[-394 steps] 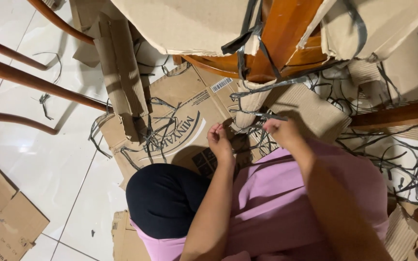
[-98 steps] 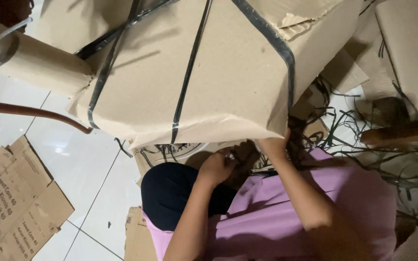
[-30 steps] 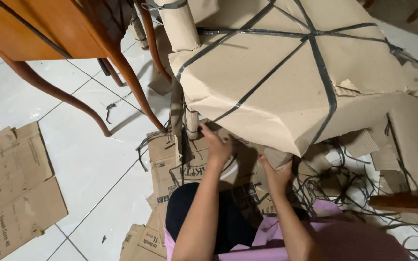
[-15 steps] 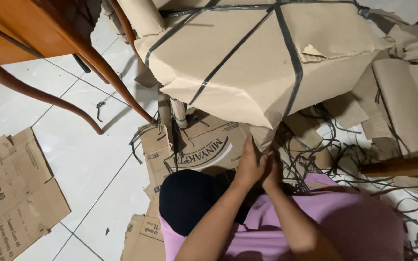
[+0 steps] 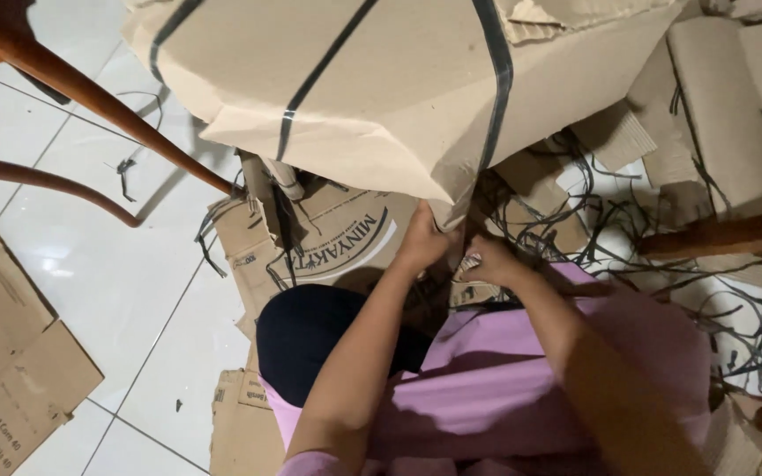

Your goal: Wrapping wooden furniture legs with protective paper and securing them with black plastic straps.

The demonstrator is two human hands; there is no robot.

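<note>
The cardboard-wrapped bundle (image 5: 381,88) fills the upper part of the view, tilted over the person's lap, and is bound by several black plastic straps (image 5: 494,97) crossing its face; the left hand (image 5: 422,240) is closed on the lower corner of the cardboard where one strap runs down to the edge; the right hand (image 5: 487,261) is curled just beside it, fingers bent around something small and pale at the same corner, though what that is cannot be told; the two hands are nearly touching. Judged from the present layout, the unwrapping is partly advanced: loose cut strap pieces (image 5: 751,308) lie tangled on the white tiled floor (image 5: 108,264) to the right; flattened cardboard sheets (image 5: 11,353) lie to the left and under the knees; a torn flap hangs open at the bundle's upper right; however, the visible straps on the bundle remain taut and unbroken, and the wrapping covers nearly all of the item; bare wooden chair legs (image 5: 90,97) stand at upper left, apart from the bundle; removal of the remaining straps and cardboard is judged outstanding.
</note>
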